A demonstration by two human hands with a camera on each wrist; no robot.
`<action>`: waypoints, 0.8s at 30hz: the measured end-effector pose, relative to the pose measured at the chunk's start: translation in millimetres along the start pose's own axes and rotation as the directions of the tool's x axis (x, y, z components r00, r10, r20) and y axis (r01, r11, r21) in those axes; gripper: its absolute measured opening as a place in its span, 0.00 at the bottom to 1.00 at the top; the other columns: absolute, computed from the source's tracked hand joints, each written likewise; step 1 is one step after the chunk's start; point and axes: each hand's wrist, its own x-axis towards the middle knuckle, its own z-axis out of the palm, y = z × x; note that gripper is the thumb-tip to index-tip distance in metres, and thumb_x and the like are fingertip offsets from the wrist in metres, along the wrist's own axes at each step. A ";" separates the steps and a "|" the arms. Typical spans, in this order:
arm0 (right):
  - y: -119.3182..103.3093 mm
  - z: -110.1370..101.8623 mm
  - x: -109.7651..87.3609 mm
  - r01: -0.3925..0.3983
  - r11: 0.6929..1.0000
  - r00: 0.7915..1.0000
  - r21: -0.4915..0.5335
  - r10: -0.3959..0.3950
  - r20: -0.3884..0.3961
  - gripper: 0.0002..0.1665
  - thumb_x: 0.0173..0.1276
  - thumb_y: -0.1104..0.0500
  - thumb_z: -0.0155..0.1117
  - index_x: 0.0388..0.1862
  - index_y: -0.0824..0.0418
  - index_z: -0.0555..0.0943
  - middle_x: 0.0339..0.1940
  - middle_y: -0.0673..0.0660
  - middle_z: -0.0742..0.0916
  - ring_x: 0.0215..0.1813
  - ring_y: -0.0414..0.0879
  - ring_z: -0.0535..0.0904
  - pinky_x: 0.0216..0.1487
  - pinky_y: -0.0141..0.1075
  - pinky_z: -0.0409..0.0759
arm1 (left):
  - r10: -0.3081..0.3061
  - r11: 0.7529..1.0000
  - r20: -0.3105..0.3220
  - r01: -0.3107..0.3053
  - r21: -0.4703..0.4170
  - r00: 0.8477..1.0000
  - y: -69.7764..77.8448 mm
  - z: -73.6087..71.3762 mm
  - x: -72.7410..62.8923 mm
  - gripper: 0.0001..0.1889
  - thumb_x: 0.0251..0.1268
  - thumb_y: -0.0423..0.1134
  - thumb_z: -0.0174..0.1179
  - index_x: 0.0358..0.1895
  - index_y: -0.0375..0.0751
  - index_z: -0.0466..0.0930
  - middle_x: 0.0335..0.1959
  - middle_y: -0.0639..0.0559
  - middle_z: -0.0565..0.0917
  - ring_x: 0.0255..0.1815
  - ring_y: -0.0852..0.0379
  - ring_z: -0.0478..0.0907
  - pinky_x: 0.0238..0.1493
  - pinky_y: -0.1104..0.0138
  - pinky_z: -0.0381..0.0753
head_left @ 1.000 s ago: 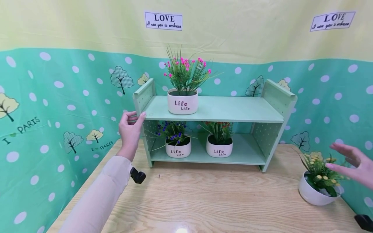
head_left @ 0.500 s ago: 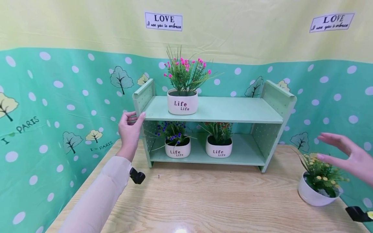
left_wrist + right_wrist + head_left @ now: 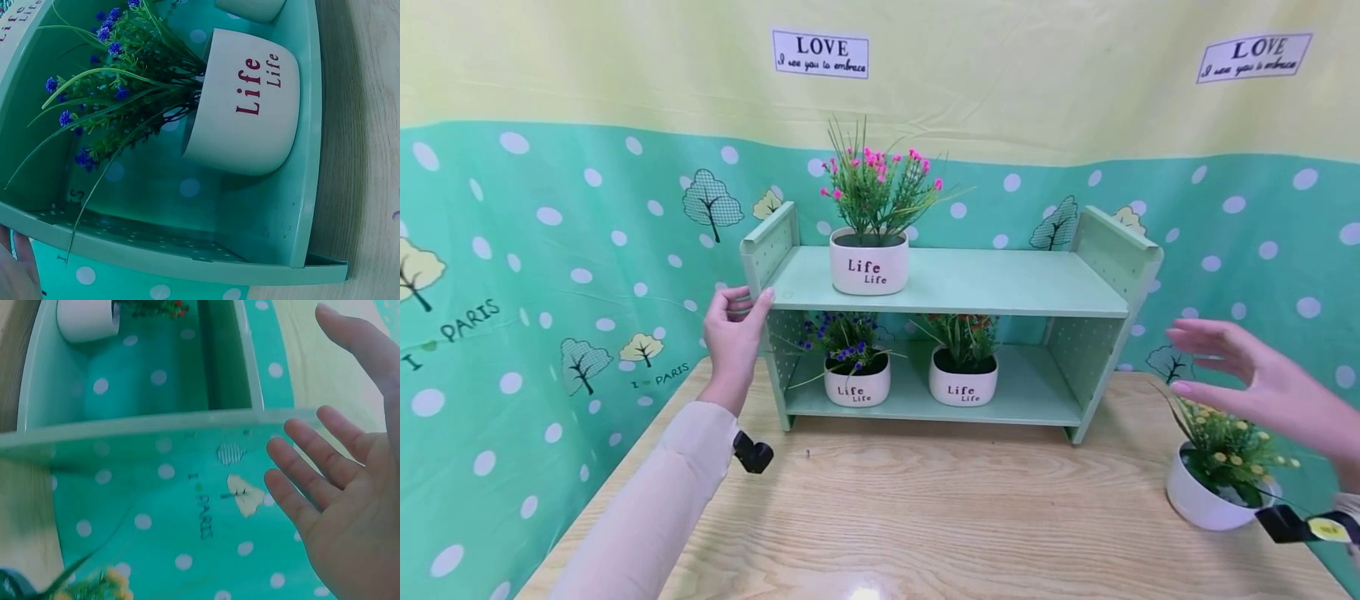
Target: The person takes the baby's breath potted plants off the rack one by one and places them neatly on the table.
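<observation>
A pale green two-tier shelf (image 3: pixel 955 279) stands on the wooden table. My left hand (image 3: pixel 732 346) holds its left side panel, thumb at the front edge and fingers on the outer side; only part of this hand shows in the left wrist view. To the right of the shelf, my right hand (image 3: pixel 1255 379) is in the air with thumb and fingers spread apart, holding nothing. Below it sits a white pot with yellow flowers (image 3: pixel 1213 496), partly overlapped by the wrist. On the upper tier is a white "Life" pot with pink flowers (image 3: pixel 870 265).
The lower tier bears a pot with blue flowers (image 3: pixel 857 389) and a pot with red flowers (image 3: pixel 964 387). A green and yellow curtain (image 3: pixel 587 250) with dots and trees hangs behind and beside the wooden table (image 3: pixel 925 517).
My right hand has moved left and slightly up, passing over the yellow-flowered pot toward the shelf. My left hand stays at the shelf's left side, and the pots have not moved.
</observation>
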 end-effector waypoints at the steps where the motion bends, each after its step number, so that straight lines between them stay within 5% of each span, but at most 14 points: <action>1: -2.9 1.1 2.3 0.003 1.000 1.000 -0.002 -0.003 0.006 0.48 0.68 0.60 0.71 0.80 0.50 0.56 0.67 0.43 0.70 0.59 0.21 0.63 0.47 0.13 0.63 | -0.001 1.000 -0.001 0.001 0.001 1.000 0.1 0.2 0.1 0.23 0.61 0.52 0.72 0.53 0.45 0.78 0.43 0.55 0.79 0.41 0.59 0.75 0.40 0.68 0.78; 5: -14.6 7.4 11.3 0.015 1.000 1.000 0.005 -0.016 0.022 0.45 0.68 0.58 0.71 0.78 0.49 0.58 0.69 0.50 0.72 0.59 0.24 0.64 0.46 0.13 0.64 | -0.004 1.000 0.003 0.004 0.000 1.000 1.0 0.8 -0.2 0.23 0.61 0.53 0.71 0.54 0.45 0.78 0.43 0.55 0.79 0.41 0.59 0.75 0.41 0.68 0.78; 24: -75.2 52.2 71.1 0.161 0.959 0.982 0.232 -0.179 0.056 0.37 0.70 0.63 0.68 0.75 0.56 0.65 0.68 0.56 0.76 0.63 0.40 0.72 0.57 0.19 0.70 | 0.025 1.000 -0.012 -0.025 -0.016 1.000 -1.9 0.7 0.5 0.22 0.61 0.52 0.72 0.51 0.44 0.79 0.41 0.55 0.80 0.41 0.56 0.76 0.38 0.68 0.77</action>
